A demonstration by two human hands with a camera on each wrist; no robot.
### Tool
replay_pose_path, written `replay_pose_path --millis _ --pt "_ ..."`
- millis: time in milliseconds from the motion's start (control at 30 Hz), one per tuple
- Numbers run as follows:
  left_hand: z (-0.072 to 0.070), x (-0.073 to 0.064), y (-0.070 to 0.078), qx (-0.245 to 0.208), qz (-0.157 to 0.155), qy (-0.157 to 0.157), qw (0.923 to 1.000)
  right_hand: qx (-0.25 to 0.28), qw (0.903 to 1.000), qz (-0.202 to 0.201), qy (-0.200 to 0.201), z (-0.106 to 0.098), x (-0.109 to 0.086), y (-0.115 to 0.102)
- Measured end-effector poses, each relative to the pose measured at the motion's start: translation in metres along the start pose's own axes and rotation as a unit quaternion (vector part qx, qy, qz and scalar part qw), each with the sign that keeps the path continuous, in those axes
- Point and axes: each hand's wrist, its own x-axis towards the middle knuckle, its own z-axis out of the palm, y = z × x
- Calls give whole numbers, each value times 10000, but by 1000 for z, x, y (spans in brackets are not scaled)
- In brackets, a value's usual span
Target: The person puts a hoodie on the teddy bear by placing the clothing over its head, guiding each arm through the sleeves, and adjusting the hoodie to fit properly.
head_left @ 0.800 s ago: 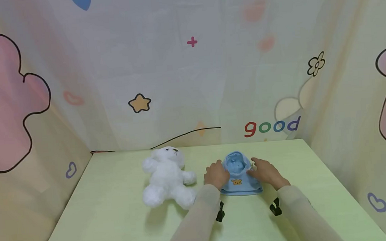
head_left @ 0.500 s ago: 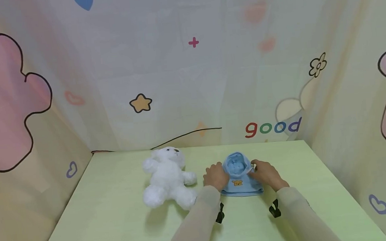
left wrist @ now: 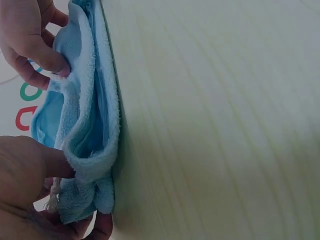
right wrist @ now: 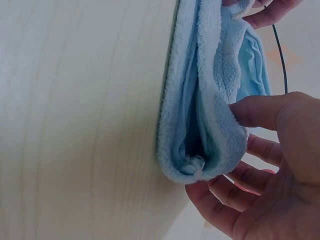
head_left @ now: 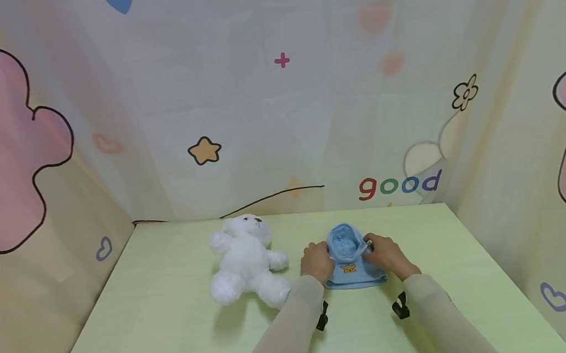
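Note:
A small light blue plush hoodie (head_left: 356,277) with a yellow animal-face patch lies flat on the table, hood away from me and hem toward me. My left hand (head_left: 318,261) grips its left side, thumb on top and fingertips partly under the fabric in the left wrist view. On the other side my right hand (head_left: 388,254) pinches the edge near the hood, and the right wrist view shows its thumb (right wrist: 255,111) pressing the fleece with fingers beneath. The hem gapes slightly in both wrist views. A white teddy bear (head_left: 244,260) lies on its back, left of my left hand.
The pale green table (head_left: 149,320) ends at a patterned cloth backdrop (head_left: 246,90), with cloth sides at left and right. Small black clips (head_left: 400,307) hang under both wrists. The bear's leg lies close to my left sleeve (head_left: 284,323).
My right fingers have curled in closer on the hoodie's edge, and the left fingers have drawn in too. The hood has shifted slightly toward me. The bear stays put.

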Motion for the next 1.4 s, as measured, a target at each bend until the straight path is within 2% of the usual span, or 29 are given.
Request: replay_pose_path --millis 267,500,800,1033,1400 --pt "3 4 -2 -110 59 56 9999 79 9999 -26 71 0 -1 -1" --pt "-4 2 -2 -320 -50 -82 9994 79 9996 -85 239 -4 -3 -1" --pt "-12 5 2 -421 -24 11 9991 91 9987 -232 440 -14 -5 -3" --pt "-28 5 12 -508 187 104 9985 170 9960 -406 779 -32 -10 -12" --pt "-53 1 27 -577 304 240 9976 222 9940 -391 1001 -53 -17 -25"
